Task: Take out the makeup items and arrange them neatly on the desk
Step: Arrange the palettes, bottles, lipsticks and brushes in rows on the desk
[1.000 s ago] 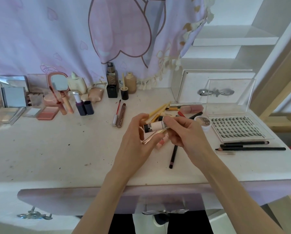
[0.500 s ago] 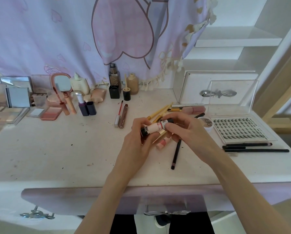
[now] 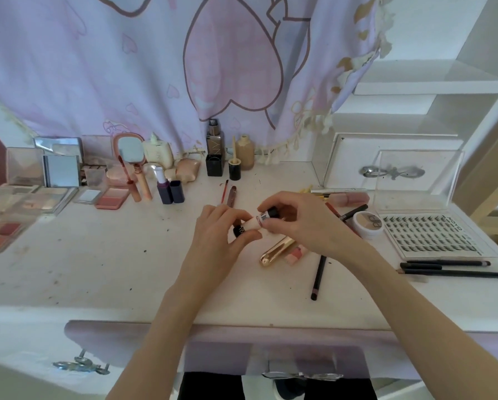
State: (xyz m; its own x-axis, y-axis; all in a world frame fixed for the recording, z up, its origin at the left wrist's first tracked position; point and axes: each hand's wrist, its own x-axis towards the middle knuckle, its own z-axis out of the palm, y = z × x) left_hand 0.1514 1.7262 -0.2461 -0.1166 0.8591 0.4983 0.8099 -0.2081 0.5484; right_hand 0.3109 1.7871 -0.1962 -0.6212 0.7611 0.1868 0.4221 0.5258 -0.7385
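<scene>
Both hands pinching one small white tube with black ends (image 3: 256, 223), held tilted just above the white bench (image 3: 97, 267): left hand (image 3: 219, 241) gripping its lower-left end, right hand (image 3: 302, 223) gripping its upper-right end. Gold metallic tube (image 3: 276, 251) lying just beneath, right.

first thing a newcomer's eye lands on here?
Both hands at desk centre: left hand and right hand grip a small pink tube between them. Next, the gold tube lying just below it, and the lash tray at right.
</scene>
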